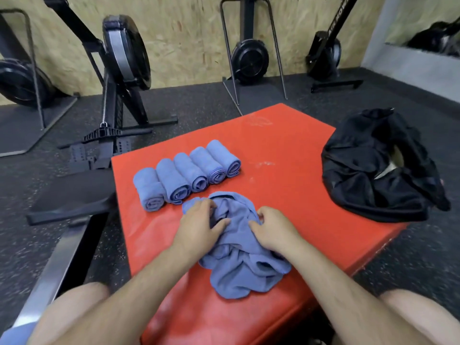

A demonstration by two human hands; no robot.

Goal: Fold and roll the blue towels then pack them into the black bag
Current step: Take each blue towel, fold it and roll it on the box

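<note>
A loose towel (239, 265) lies crumpled on the near part of a red pad (286, 150), between the forearms. It is held by both hands at its far end. The fingers of the left hand (196, 227) are bent into the folds, with the thumb on the cloth. The fingers of the right hand (276, 230) are curled round a bunch of cloth.

The towel is judged to be light, soft and limp. No shape of its own will be kept, so it must be spread flat before folding. It is neither slippery nor fragile and can be pulled firmly. It is best taken by two corners, but these are hidden in the folds.

Just behind the left hand, five rolls (186, 175) are lined up side by side on the pad, touching each other. A roll may open if lifted by one end, so it should be grasped round the middle.

Further right, well apart from the rolls, the bag (378, 165) lies slumped on the pad's corner, its mouth partly open. No label is seen on the towels or the bag.

On the far right machine (326, 53), white letters are seen. "AIR" seems readable, but the rest cannot be read.
</note>
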